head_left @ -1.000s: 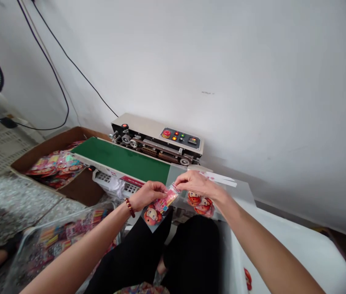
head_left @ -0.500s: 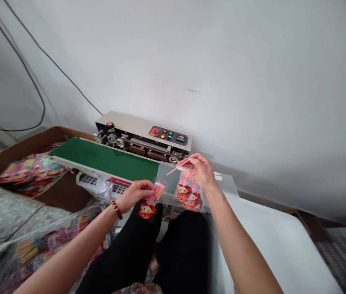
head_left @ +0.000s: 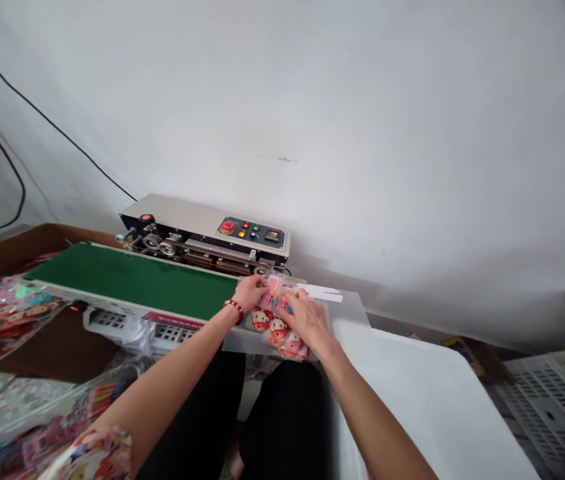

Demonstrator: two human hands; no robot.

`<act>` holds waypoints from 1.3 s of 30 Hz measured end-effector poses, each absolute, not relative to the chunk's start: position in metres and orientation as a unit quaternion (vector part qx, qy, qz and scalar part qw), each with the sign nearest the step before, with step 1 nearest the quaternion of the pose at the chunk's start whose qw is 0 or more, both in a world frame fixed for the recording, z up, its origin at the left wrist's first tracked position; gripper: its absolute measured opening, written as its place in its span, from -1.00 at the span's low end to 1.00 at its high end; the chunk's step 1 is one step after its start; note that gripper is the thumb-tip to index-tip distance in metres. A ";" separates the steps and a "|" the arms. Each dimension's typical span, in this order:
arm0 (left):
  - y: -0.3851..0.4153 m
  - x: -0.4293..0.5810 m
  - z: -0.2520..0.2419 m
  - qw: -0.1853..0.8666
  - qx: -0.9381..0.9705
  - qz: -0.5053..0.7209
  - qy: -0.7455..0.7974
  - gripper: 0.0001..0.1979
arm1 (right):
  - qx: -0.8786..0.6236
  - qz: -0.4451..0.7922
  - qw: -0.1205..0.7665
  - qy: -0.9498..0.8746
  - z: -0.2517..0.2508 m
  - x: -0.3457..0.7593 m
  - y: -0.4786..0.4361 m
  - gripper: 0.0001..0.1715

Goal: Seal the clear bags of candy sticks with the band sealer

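My left hand (head_left: 250, 295), a beaded bracelet at its wrist, pinches the upper part of a clear plastic packet (head_left: 261, 319) printed with a red-haired cartoon figure. Thin coloured sticks show through its top. Bent over the same spot, my right hand (head_left: 305, 315) has its fingertips closed at the packet's upper right edge. Beneath lie several similar packets (head_left: 292, 345), overlapping on the flat plate at the right end of the band sealer (head_left: 202, 217). The pink stick cannot be made out now.
The sealer's green conveyor belt (head_left: 132, 277) runs left toward a cardboard box (head_left: 57, 343) of packets. A clear bin (head_left: 37, 407) of colourful items stands lower left. White paper strips (head_left: 320, 292) lie by the packets; a white table (head_left: 427, 393) is at right.
Both hands have come together over the packets on the plate. The left hand's packet moved up and right, onto the others. The pink stick in my right hand is no longer visible.
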State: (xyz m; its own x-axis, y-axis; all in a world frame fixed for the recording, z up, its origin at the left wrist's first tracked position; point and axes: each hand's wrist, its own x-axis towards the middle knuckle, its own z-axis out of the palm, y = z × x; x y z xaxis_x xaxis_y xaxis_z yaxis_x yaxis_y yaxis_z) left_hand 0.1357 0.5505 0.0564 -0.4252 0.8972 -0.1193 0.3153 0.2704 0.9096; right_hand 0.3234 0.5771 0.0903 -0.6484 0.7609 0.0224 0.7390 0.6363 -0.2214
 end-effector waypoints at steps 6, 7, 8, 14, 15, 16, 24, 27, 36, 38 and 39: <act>0.526 0.148 0.028 0.113 0.574 0.343 0.735 -0.67 | -0.412 0.031 -0.030 -0.910 0.084 0.332 0.581 -0.49; 0.520 0.148 0.024 0.074 0.634 0.309 0.705 -0.67 | -0.410 0.030 -0.035 -0.911 0.085 0.334 0.582 -0.48; 0.516 0.149 0.020 0.045 0.682 0.274 0.676 -0.67 | -0.409 0.029 -0.039 -0.911 0.086 0.336 0.582 -0.49; 0.523 0.153 0.013 -0.023 0.723 0.191 0.663 -0.64 | -0.418 0.044 -0.048 -0.906 0.091 0.346 0.586 -0.49; 0.525 0.152 0.013 -0.027 0.723 0.187 0.664 -0.63 | -0.417 0.044 -0.047 -0.906 0.091 0.348 0.586 -0.48; 0.527 0.152 0.013 -0.031 0.726 0.184 0.662 -0.63 | -0.416 0.044 -0.045 -0.907 0.091 0.349 0.587 -0.47; 0.532 0.144 0.011 -0.030 0.751 0.170 0.637 -0.60 | -0.407 0.030 -0.059 -0.911 0.095 0.347 0.588 -0.46; 0.531 0.141 0.011 -0.024 0.744 0.178 0.644 -0.61 | -0.406 0.026 -0.080 -0.910 0.102 0.345 0.585 -0.45; 0.502 0.070 0.018 -0.014 0.664 0.186 0.724 -0.61 | -0.385 0.036 -0.054 -0.921 0.077 0.319 0.592 -0.42; 0.499 0.075 0.023 -0.032 0.654 0.194 0.731 -0.59 | -0.391 0.042 -0.056 -0.918 0.078 0.313 0.593 -0.42; 0.500 0.085 0.025 -0.030 0.665 0.203 0.718 -0.59 | -0.392 0.041 -0.056 -0.917 0.081 0.313 0.592 -0.43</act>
